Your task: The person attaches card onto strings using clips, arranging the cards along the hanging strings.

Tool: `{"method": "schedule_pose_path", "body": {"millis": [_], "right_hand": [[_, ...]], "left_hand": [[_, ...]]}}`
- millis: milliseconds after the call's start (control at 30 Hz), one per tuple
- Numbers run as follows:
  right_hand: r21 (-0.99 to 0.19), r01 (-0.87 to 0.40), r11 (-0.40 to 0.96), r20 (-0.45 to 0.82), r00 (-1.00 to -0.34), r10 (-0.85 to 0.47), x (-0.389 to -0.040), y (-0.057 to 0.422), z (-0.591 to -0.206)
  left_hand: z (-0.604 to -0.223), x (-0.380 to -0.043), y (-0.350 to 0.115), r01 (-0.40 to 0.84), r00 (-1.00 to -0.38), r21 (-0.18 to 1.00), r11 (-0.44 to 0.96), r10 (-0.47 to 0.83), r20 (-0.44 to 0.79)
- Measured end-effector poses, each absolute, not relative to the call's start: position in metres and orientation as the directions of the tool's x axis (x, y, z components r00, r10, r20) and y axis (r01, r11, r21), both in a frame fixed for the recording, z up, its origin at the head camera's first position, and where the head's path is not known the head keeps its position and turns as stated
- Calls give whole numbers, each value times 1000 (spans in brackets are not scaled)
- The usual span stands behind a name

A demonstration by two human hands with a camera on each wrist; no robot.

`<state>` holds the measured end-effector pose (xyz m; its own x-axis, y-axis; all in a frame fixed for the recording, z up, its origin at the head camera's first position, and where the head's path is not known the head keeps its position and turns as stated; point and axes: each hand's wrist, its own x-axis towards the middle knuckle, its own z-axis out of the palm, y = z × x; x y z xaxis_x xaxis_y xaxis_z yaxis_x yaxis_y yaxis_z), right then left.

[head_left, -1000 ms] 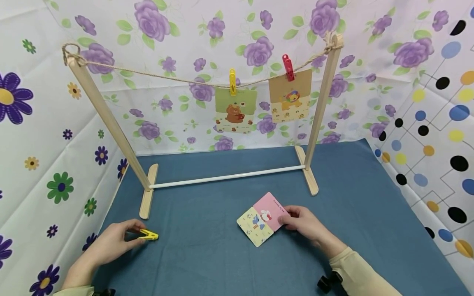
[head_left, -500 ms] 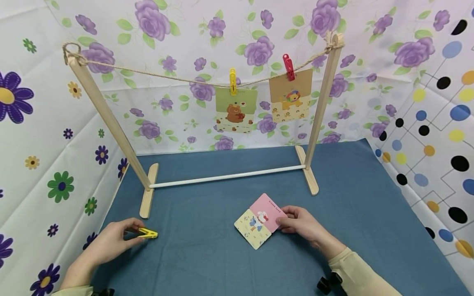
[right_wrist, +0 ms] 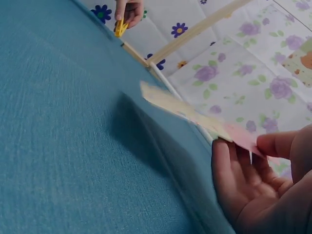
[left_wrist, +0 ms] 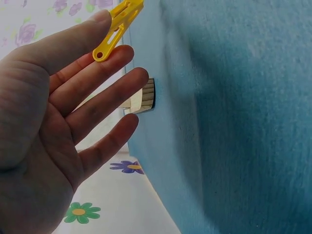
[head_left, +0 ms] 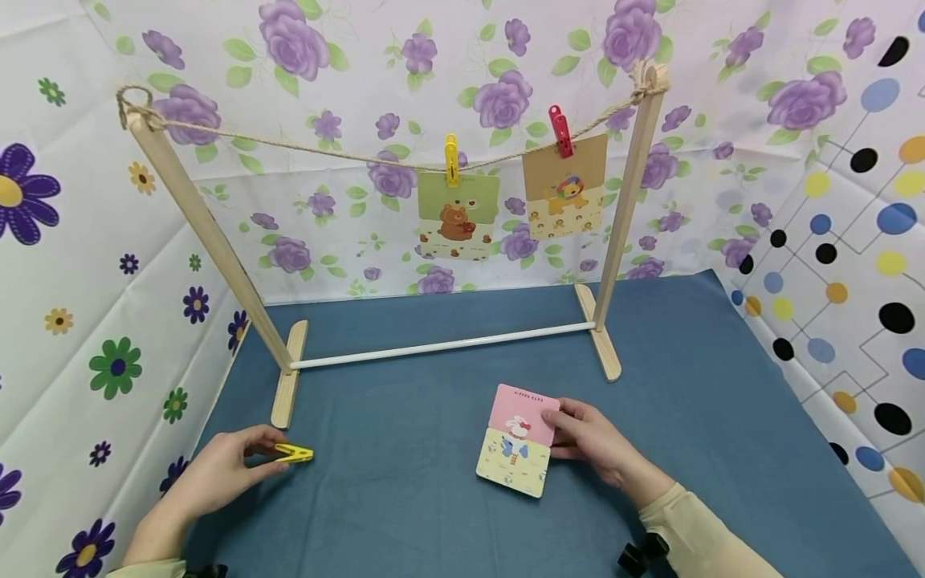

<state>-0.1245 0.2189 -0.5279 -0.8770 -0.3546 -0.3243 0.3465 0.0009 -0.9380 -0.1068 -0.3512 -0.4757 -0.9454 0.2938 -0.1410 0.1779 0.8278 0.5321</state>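
Observation:
My left hand (head_left: 227,470) pinches a yellow clothespin (head_left: 294,453) between thumb and index finger at the left, low over the blue cloth. The left wrist view has the clothespin (left_wrist: 117,31) at the thumb tip, the other fingers spread. On the right, my right hand (head_left: 592,441) holds a pink and yellow rabbit card (head_left: 515,441) by its right edge, pink half away from me. Seen from the right wrist, the card (right_wrist: 187,109) is nearly edge-on, held above the cloth with its shadow below.
A wooden stand (head_left: 209,249) carries a sagging twine rope (head_left: 303,147). A yellow clothespin (head_left: 451,160) fixes a green bear card (head_left: 457,217) to it; a red clothespin (head_left: 560,132) fixes a brown lion card (head_left: 566,193). A white rod (head_left: 441,347) joins the feet. Patterned cloth walls surround the table.
The rabbit card has turned in my right hand from a diagonal slant to almost upright, pink end up. My left hand with the clothespin has barely moved.

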Motion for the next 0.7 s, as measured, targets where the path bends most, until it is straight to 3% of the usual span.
{"method": "schedule_pose_path", "body": {"millis": [467, 700], "right_hand": [[-882, 461, -101, -381, -823, -421, -125, 216, -526], [-874, 467, -134, -381, -831, -405, -127, 215, -524]], "left_hand": [[-476, -108, -347, 160, -950, 542, 825, 278, -142], [-475, -108, -346, 179, -951, 540, 822, 286, -120]]}}
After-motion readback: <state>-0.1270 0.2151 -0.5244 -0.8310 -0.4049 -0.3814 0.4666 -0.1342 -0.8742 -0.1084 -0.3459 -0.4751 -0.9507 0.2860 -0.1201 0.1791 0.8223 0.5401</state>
